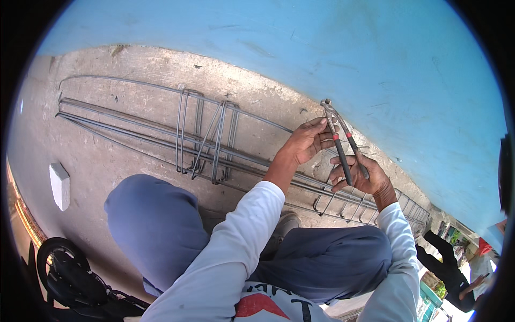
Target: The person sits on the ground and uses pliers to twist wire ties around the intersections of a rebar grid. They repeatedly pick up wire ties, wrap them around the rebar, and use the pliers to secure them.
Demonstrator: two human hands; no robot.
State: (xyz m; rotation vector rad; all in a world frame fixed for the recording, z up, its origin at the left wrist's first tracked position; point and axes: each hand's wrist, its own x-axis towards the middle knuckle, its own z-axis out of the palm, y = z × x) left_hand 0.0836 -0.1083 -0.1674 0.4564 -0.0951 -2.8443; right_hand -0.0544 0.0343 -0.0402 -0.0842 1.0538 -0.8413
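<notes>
At the far left we see a small white block (59,185) lying on the concrete floor (107,155), and below it a black motorbike wheel (64,271) at the lower edge. Moving right, a long cage of steel bars (214,153) lies on the floor along the foot of a blue wall (348,59). It is made of thin grey bars running side by side, with rectangular wire loops (206,134) slipped around them — some loops stand straight, some lean over, and a further row of them shows near the right end. The metal looks dull and a little rusty.

Our knees, in grey-blue trousers (155,225), are bent in front of the cage, and both arms in white sleeves reach over them.

The left hand (306,140) is above the cage with the fingers partly curled; its fingertips touch the upper part of the pliers (342,139). We cannot tell if it pinches also a wire there. The right hand (358,174) is closed around the handles of the pliers, which are dark with red bands. The tool stands nearly upright, its metal head against the blue wall.

At the far right edge another person (450,273) in dark clothes is partly visible.
</notes>
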